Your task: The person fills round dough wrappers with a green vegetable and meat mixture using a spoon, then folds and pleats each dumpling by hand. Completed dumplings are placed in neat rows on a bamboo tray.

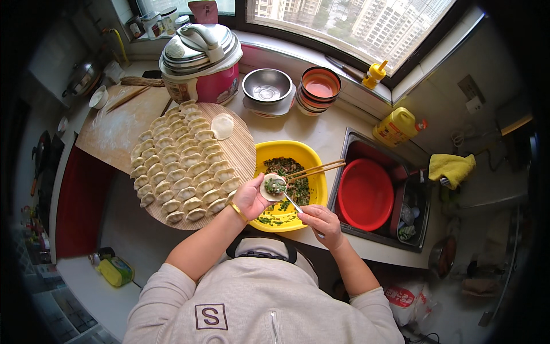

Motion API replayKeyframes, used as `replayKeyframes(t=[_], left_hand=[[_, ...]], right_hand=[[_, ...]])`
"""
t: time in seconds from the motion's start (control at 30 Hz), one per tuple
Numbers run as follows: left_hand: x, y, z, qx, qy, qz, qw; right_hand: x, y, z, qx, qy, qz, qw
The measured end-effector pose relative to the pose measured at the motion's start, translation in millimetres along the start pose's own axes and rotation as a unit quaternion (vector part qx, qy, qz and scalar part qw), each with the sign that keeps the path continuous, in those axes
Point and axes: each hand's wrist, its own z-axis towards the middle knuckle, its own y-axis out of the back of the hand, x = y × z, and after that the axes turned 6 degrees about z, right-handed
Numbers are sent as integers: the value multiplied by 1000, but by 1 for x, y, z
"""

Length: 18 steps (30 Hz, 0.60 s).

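A round dumpling wrapper [265, 196] lies across the fingers of my left hand [250, 198], with green chopped filling [275, 186] on it. My right hand [322, 222] grips the handle of a metal spoon [294, 203], whose bowl touches the filling. Both hands are over the near part of a yellow plastic basin [319, 195] holding more chopped filling. A pair of wooden chopsticks [320, 167] leans out over the basin's right rim. To the left, rows of folded dumplings [189, 161] cover much of a round ribbed board [241, 142]. One flat wrapper [222, 126] lies near that board's far edge.
A floured wooden board [103, 133] with a rolling pin [128, 99] is at the left. Behind stand a pink electric cooker [206, 81], a metal bowl [267, 86] and stacked bowls [319, 90]. The sink [350, 137] on the right holds a red basin [365, 194].
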Motion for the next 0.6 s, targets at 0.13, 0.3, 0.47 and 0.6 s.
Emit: replayKeyframes(t=[0.13,0.3,0.47,0.6], left_hand=[[1,-2,-3,15,-3,-24,1000],[1,-5,-7,29,-4,-36,999],[1,-4,-8,39,2,-23,999],[1,1,-7,-22,-29,-12,999]], right_hand=[[3,-1,-6,-66,-59,70,994],[8,-3,-11,-153,-128,206,958],[8,-9,-16,-142,-168,198,955],[5,1,-9,-213,-229,205,928]])
